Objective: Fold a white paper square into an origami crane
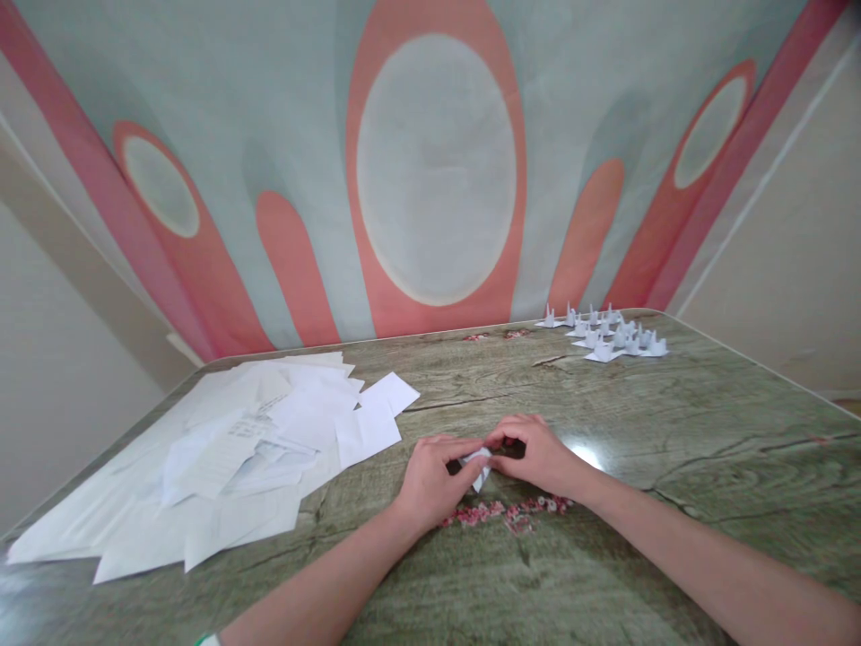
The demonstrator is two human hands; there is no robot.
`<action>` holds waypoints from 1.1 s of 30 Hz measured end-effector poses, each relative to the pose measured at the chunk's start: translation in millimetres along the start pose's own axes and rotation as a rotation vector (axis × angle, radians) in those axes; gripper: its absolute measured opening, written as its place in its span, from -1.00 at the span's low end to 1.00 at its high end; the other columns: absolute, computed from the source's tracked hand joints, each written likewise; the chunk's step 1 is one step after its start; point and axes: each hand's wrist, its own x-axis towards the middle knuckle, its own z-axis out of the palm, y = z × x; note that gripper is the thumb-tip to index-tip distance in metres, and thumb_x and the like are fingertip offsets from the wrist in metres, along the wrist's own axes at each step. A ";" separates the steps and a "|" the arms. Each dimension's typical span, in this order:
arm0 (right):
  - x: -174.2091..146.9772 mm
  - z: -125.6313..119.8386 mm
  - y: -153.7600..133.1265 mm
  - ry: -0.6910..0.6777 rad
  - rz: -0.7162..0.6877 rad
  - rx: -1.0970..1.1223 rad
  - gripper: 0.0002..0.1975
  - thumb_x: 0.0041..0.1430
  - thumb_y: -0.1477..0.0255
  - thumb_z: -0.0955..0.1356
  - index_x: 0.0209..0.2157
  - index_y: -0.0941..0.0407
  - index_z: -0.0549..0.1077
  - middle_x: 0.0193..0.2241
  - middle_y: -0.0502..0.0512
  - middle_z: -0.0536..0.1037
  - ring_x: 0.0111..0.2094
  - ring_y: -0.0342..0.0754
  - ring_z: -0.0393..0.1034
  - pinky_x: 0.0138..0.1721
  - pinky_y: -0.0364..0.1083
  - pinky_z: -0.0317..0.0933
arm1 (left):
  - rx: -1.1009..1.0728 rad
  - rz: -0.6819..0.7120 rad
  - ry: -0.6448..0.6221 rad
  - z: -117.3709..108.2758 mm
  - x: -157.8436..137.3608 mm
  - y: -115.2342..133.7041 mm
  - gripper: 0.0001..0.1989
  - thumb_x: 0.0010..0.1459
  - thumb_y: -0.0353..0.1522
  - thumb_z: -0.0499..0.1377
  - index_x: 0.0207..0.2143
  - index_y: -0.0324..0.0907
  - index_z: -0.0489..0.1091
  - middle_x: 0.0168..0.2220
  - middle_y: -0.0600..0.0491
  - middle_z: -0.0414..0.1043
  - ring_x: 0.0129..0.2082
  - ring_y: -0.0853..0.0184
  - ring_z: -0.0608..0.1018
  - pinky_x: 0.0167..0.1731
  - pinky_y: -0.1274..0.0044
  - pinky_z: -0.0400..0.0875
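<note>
A small piece of folded white paper is pinched between my two hands, just above the table near the middle. My left hand grips it from the left, thumb in front and fingers behind. From the right, my right hand closes thumb and fingertips on its upper edge. The fingers cover much of the paper, so its full shape is hidden. At the far right of the table stand several folded white paper cranes, grouped closely together.
Loose white paper sheets spread in a large heap over the table's left side, with smaller square pieces at its right edge. The wood-patterned table has printed pink flowers. A patterned backdrop rises behind its far edge.
</note>
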 end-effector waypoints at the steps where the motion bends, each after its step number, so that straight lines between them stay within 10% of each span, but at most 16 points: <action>1: 0.1 -0.1 -0.2 0.000 0.001 -0.001 -0.88 -0.02 0.30 0.39 -0.40 0.04 0.49 -0.45 -0.03 0.52 -0.34 -0.07 0.36 -0.23 -0.04 0.03 | 0.000 0.000 0.003 0.5 -0.2 -0.9 -0.78 0.14 -0.32 0.10 -0.18 -0.06 0.48 -0.23 0.10 0.53 -0.25 0.32 0.53 -0.15 0.51 0.35; 33: -0.8 -0.2 1.5 -0.002 -0.030 -0.001 -0.87 0.06 0.30 0.36 -0.37 0.00 0.53 -0.44 -0.01 0.52 -0.32 -0.06 0.37 -0.20 -0.03 0.07 | 0.142 0.049 0.028 0.5 -7.8 -4.3 -0.76 0.18 -0.33 0.07 -0.12 0.02 0.43 -0.16 0.12 0.50 -0.16 0.31 0.52 -0.12 0.50 0.37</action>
